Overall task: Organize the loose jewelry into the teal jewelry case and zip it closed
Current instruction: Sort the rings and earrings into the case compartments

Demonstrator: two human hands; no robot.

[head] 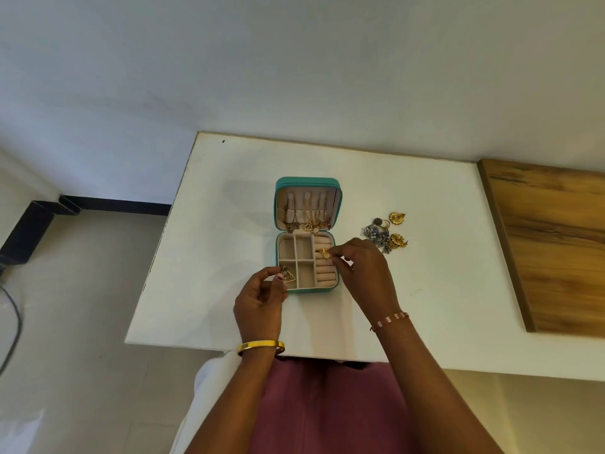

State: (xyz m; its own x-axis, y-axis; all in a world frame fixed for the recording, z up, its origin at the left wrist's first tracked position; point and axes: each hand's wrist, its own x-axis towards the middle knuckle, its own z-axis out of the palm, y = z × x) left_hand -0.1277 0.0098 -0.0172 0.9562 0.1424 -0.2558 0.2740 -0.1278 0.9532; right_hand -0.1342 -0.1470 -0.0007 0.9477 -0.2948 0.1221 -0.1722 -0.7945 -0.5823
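The teal jewelry case (281, 238) lies open on the white table, its lid folded back with gold necklaces (307, 221) hanging inside. My right hand (366, 273) pinches a gold ring (323, 252) over the ring rolls on the case's right side. My left hand (260, 299) rests at the case's front left corner, fingers curled next to gold triangular earrings (288, 275) in the front left compartment; whether it holds them I cannot tell. A pile of loose jewelry (386, 233) lies to the right of the case.
The white table (209, 244) ends in an edge close to my body and another on the left. A wooden board (550, 244) covers the table's right side. A dark cable (13, 322) hangs at the far left over the floor.
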